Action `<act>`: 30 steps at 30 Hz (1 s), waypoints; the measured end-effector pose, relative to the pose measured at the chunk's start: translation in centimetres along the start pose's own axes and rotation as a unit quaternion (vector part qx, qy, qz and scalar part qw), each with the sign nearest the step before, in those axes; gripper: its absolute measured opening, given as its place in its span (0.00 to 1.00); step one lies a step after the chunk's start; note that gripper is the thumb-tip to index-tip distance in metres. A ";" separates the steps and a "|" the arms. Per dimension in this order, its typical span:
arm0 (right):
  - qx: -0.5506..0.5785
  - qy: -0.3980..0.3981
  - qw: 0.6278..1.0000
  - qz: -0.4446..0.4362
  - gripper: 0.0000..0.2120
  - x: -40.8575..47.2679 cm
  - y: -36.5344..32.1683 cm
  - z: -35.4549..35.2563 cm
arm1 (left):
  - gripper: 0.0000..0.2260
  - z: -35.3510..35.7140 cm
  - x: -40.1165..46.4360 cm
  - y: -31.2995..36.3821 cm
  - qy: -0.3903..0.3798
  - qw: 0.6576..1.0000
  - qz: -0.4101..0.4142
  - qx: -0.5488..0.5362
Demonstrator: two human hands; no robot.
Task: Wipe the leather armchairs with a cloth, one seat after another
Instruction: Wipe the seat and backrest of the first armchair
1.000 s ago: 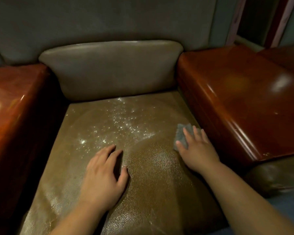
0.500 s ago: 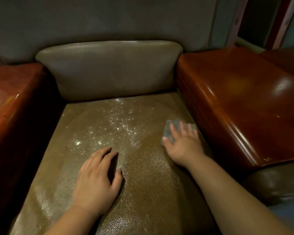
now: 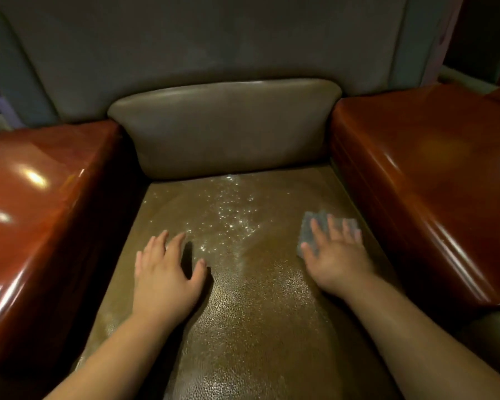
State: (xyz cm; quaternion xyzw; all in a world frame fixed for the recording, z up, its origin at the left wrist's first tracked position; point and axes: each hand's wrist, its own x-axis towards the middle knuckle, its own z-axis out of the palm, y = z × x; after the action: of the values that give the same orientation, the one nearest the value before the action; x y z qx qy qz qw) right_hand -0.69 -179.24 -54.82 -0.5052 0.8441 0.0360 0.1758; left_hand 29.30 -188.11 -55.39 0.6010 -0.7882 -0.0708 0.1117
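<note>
Cloth (image 3: 309, 230) (under right hand (image 3: 337, 256)) seemingly lies crosswise.

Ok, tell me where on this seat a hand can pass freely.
Free: seat cushion between the hands, and the droplet-speckled strip below the back cushion. Crowded: the right side, where the right hand presses the cloth near the right armrest.

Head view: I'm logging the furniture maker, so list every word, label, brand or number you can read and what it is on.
None: no text shows on the brown leather seat cushion, the glossy red-brown armrests, the grey folded cloth under the right hand, or the grey backrest.
</note>
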 end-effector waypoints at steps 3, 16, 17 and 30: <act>-0.037 0.031 0.983 -0.177 0.33 -3.3 -5.1 1.0 | 0.32 1.3 0.4 -0.1 -0.022 1.000 0.004 -0.005; -0.042 0.044 0.990 -0.129 0.34 4.4 -5.8 -0.2 | 0.36 2.2 0.6 -0.4 -0.008 1.000 0.018 -0.002; -0.046 0.041 0.979 -0.193 0.33 3.2 -6.9 0.0 | 0.36 2.2 0.6 -0.4 -0.008 1.000 0.017 -0.003; -0.022 0.033 0.993 -0.110 0.35 7.4 -5.0 -1.2 | 0.34 2.7 0.7 -0.6 -0.006 1.000 0.015 -0.011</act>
State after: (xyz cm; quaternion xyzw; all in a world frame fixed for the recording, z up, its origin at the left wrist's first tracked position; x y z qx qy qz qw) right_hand 0.20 -188.19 -55.62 -0.5993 0.7880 0.0183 0.1397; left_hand 28.99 -189.03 -58.07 0.5874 -0.7969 -0.0818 0.1145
